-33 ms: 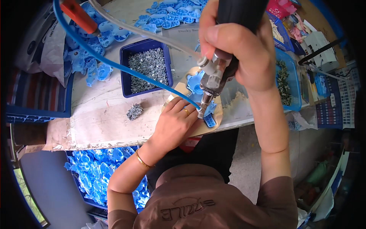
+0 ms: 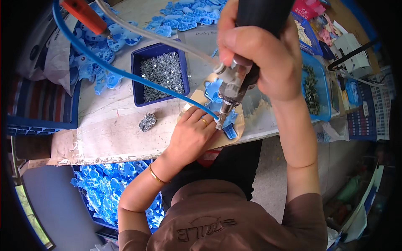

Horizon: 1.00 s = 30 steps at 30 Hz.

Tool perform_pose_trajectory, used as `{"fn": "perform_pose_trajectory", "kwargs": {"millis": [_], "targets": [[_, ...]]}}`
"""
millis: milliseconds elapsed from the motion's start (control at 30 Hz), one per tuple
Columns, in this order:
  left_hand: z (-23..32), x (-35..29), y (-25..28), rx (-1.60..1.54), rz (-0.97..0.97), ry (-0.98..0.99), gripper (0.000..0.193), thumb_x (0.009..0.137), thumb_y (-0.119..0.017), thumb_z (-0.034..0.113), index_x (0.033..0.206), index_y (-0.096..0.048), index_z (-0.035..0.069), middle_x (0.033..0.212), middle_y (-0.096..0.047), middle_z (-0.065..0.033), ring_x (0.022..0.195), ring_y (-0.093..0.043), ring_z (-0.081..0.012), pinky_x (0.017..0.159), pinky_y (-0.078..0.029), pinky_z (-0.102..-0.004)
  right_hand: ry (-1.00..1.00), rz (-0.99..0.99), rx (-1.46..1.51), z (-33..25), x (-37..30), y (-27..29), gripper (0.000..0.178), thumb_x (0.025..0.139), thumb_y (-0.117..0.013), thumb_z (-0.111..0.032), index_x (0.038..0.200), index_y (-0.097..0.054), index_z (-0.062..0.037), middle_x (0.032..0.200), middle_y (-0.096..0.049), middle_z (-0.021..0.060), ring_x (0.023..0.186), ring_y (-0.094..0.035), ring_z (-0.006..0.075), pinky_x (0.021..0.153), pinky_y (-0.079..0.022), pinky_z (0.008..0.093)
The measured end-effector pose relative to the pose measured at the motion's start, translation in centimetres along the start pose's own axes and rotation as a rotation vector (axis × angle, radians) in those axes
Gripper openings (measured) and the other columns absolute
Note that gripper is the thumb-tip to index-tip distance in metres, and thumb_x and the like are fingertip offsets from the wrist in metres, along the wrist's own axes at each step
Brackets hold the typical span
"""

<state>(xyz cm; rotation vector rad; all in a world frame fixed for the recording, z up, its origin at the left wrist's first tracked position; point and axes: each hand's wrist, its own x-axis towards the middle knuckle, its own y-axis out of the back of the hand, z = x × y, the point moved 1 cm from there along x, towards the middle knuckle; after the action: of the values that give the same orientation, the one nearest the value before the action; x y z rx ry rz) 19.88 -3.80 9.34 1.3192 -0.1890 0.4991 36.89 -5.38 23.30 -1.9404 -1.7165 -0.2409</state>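
Observation:
My right hand (image 2: 268, 54) is wrapped round a black-and-metal screwdriver (image 2: 229, 94) fed by hoses, its tip pointing down at a blue plastic part (image 2: 213, 90). That part lies in a tan holder (image 2: 238, 125) at the table's front edge. My left hand (image 2: 190, 131) rests on the part's left side, fingers stretched out and lying flat, close beside the tool tip. Its fingertips are partly hidden behind the tool. A blue hose (image 2: 138, 77) runs from the upper left to the tip, with a clear hose (image 2: 167, 38) above it.
Left of the holder stands a dark blue tray (image 2: 135, 83) of small screws, with a small screw pile (image 2: 148, 122) in front. Blue plastic parts (image 2: 184, 16) lie at the back. An orange tool (image 2: 86, 16) hangs upper left. A light blue bin (image 2: 326, 96) stands right.
The blue and clear hoses and the orange tool have shifted slightly left. The screwdriver has moved very little, and my left hand stays in place on the part.

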Motion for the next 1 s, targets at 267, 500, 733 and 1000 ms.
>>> {"fn": "perform_pose_trajectory", "kwargs": {"millis": [267,500,733,1000], "targets": [[0.6,0.1,-0.1,-0.011,0.025,0.004,0.024,0.080,-0.071,0.020,0.101,-0.070,0.009,0.094,-0.067,-0.0092,0.100,-0.062,-0.0261,0.101,-0.045,-0.0419,0.272,-0.014,-0.166,1.0,0.4,0.0,0.043,0.083,-0.066,0.003,0.121,-0.045,0.0032,0.077,-0.060,0.0039,0.062,-0.059,0.0088,0.054,-0.048,0.0236],[0.9,0.2,1.2,-0.058,0.028,0.017,0.018,0.082,-0.070,0.014,0.097,-0.065,0.007,0.111,-0.067,-0.0081,0.100,-0.063,-0.0271,0.098,-0.046,-0.0422,0.225,-0.004,-0.636,-3.9,7.8,-0.4,0.056,0.091,-0.068,-0.046,0.119,-0.048,-0.0026,0.080,-0.054,-0.0001,0.067,-0.055,0.0047,0.058,-0.047,0.0206],[-1.1,-5.0,13.6,-0.472,-0.089,0.308,0.017,0.072,-0.073,0.007,0.084,-0.065,-0.001,0.103,-0.070,-0.0148,0.091,-0.066,-0.0324,0.079,-0.052,-0.0403,0.167,0.005,-0.742,2.9,13.1,14.7,0.024,0.089,-0.064,-0.028,0.085,-0.066,-0.0044,0.069,-0.064,0.0067,0.064,-0.063,0.0233,0.061,-0.050,0.0350],[2.3,-16.9,24.4,0.399,-0.712,1.232,0.052,0.091,-0.064,0.040,0.131,-0.060,0.008,0.120,-0.066,-0.0194,0.110,-0.062,-0.0374,0.092,-0.049,-0.0447,-0.154,0.120,-1.762,17.0,6.6,23.4,0.024,0.085,-0.070,-0.024,0.107,-0.066,-0.0157,0.111,-0.060,0.0091,0.108,-0.058,0.0322,0.084,-0.052,0.0460]]}}
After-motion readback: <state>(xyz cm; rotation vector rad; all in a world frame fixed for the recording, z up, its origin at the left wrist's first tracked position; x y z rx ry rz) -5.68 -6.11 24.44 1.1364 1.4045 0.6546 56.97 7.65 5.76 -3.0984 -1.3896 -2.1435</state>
